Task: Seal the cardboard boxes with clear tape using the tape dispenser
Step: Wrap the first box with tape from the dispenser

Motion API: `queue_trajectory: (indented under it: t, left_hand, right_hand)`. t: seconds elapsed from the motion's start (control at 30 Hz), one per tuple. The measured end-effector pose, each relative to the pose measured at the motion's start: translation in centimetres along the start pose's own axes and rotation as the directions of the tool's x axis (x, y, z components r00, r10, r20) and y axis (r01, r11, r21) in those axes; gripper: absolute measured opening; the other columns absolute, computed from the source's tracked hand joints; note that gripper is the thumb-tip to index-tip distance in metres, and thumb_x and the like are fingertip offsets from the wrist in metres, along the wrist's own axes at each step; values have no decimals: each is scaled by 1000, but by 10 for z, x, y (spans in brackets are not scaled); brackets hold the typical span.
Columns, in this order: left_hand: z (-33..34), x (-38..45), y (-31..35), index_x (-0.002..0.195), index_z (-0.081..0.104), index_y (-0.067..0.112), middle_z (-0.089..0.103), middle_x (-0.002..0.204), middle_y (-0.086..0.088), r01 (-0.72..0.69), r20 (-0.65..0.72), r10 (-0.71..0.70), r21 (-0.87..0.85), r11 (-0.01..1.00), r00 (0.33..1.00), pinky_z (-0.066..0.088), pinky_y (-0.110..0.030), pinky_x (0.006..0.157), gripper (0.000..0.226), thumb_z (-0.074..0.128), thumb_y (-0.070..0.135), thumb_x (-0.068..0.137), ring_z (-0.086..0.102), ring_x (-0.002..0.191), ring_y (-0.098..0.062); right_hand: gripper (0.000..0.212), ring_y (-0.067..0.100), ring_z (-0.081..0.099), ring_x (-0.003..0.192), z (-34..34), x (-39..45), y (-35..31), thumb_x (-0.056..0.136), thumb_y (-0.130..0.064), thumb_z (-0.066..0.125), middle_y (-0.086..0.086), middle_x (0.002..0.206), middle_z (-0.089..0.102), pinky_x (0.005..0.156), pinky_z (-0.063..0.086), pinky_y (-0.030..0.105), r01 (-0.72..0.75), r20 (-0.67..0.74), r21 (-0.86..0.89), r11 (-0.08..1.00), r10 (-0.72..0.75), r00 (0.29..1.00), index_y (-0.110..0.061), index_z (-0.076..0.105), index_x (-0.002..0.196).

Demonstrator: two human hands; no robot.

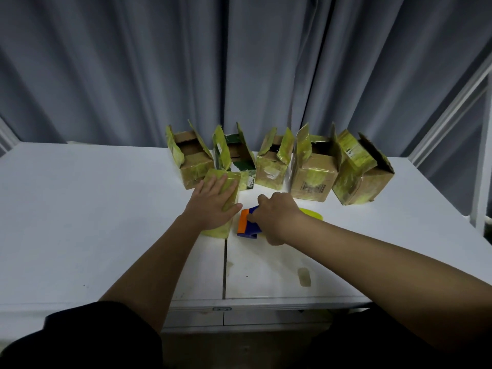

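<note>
Head view: left hand (213, 202) lay flat, fingers spread, pressing the closed near box (222, 206) on the white table (80, 222). Right hand (277, 215) gripped the tape dispenser (249, 222), just right of that box, apart from it. Box axis ran away from the person. Five open boxes (311, 171) stood behind.

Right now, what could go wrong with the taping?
The left hand only lies flat on the small closed tape-covered cardboard box, so the box might slide when tape pulls. The right hand grips the blue and orange tape dispenser close beside that hand; its cutting edge could nick fingers.
</note>
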State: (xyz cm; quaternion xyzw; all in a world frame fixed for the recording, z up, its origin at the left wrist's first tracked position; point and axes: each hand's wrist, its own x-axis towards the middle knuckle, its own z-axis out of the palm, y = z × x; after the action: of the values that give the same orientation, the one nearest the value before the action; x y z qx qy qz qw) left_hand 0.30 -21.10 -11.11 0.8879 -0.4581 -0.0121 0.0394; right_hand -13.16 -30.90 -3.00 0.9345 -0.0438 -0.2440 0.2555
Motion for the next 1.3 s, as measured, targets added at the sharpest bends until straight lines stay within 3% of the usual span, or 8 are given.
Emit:
queue_trajectory:
  t: [0.17,0.33,0.7,0.87,1.07,1.13,1.2,1.3]
  left_hand:
    - [0,0,-1,152,3,31,-3,161,-2,-9,24,9,-6,1000,1000,0,-44,117,74,10,64,86,-2,148,-25]
    - [-1,1,0,152,2,31,-3,161,-2,-13,26,12,12,1000,1000,0,-44,117,64,22,56,97,-3,147,-25]
    - [-1,-1,-4,152,3,33,-4,161,0,13,51,-11,-29,1000,999,0,-44,117,78,6,62,80,-3,148,-25]
    - [3,0,-5,152,7,30,2,161,-3,-2,8,1,9,1000,1000,5,-47,116,87,-4,65,73,3,147,-28]
    - [5,0,-4,152,7,31,2,161,-3,8,2,-8,12,1000,1000,5,-47,116,81,2,64,78,4,147,-27]
    - [3,0,-3,152,6,31,1,161,-2,10,9,-10,8,1000,1000,4,-46,116,78,5,64,81,2,147,-26]
    - [0,0,-1,152,5,33,-2,161,-1,28,36,-27,-7,1000,999,1,-46,116,72,10,65,88,-1,148,-25]
    - [-6,0,3,152,2,34,-8,160,1,86,107,-78,-72,994,991,-3,-44,117,58,19,52,99,-7,147,-22]
  right_hand:
    - [62,32,56,103,-12,10,-8,91,-30,56,12,123,43,88,50,40,22,0,31,999,-22,1000,-21,31,146]
    - [56,31,57,100,-12,9,-5,90,-31,58,10,119,45,88,51,42,28,3,50,998,-28,1000,-22,38,142]
    - [47,30,56,106,8,18,-8,90,-37,58,10,124,50,86,52,39,-23,54,49,999,20,998,-21,50,133]
    - [50,32,54,105,28,12,22,95,-34,48,11,124,44,70,36,33,38,-71,76,996,-33,997,-36,36,143]
    - [66,34,49,110,56,3,26,96,-29,49,13,129,40,76,38,37,-50,-262,75,996,68,963,-40,14,151]
    - [72,33,54,97,75,2,16,85,-31,66,14,120,50,75,43,38,-148,-376,25,989,146,915,-40,30,147]
    - [76,30,56,74,95,5,6,63,-30,84,13,101,61,61,45,36,-243,-503,47,969,233,832,-37,55,133]
    - [68,31,53,70,120,12,-5,64,-30,83,17,100,62,60,43,39,-242,-535,118,963,267,801,-32,61,128]
